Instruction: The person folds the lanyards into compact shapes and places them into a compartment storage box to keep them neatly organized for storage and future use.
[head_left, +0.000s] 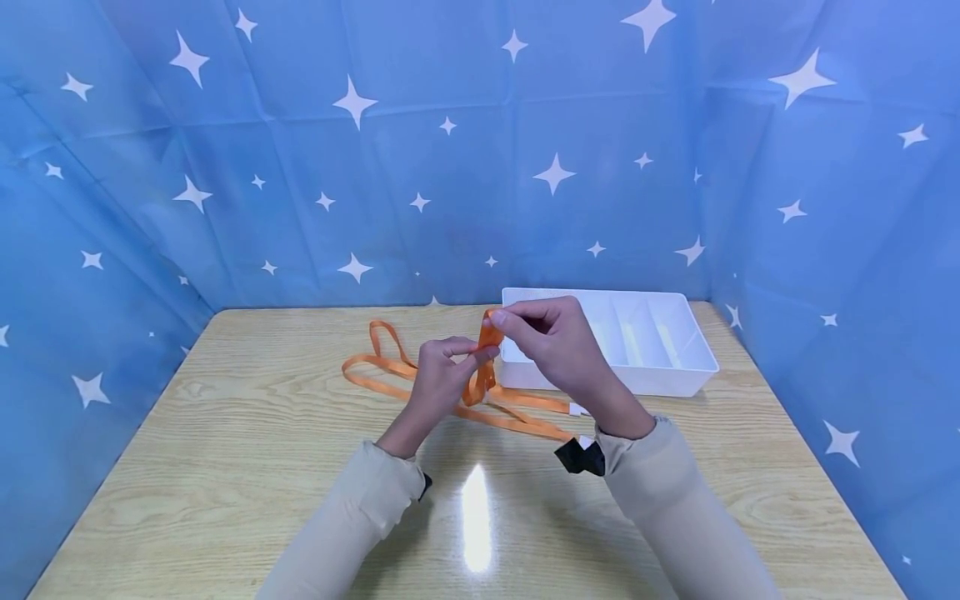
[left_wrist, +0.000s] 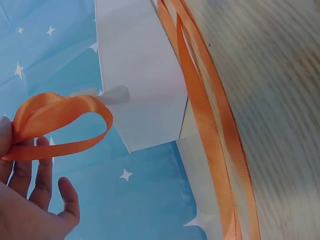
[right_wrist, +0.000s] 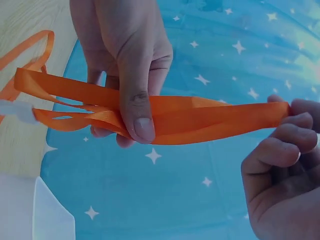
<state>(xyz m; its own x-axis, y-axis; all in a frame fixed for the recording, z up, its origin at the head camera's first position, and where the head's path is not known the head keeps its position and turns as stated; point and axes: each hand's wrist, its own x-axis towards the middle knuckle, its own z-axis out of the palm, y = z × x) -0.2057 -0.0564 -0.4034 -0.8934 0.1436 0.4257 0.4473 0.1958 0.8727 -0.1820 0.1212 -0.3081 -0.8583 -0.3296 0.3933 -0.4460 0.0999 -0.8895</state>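
An orange ribbon lanyard (head_left: 491,333), folded into loops, is held up above the table between both hands. My left hand (head_left: 438,375) pinches the folded bundle lower down, its thumb lying across the ribbon in the right wrist view. Higher up, my right hand (head_left: 558,337) pinches the looped end between thumb and fingertips; its other fingers are curled (right_wrist: 285,165). A whitish end piece (right_wrist: 19,111) sticks out of the bundle on the left side of the right wrist view. More orange ribbon (head_left: 517,423) lies loosely on the table beneath and beyond my left hand.
A white box (head_left: 637,382) with several compartments stands at the back right, just beyond my right hand. White end pieces (head_left: 576,409) of the lying ribbons rest near its front. A blue curtain (head_left: 450,167) with white stars surrounds the wooden table (head_left: 225,467).
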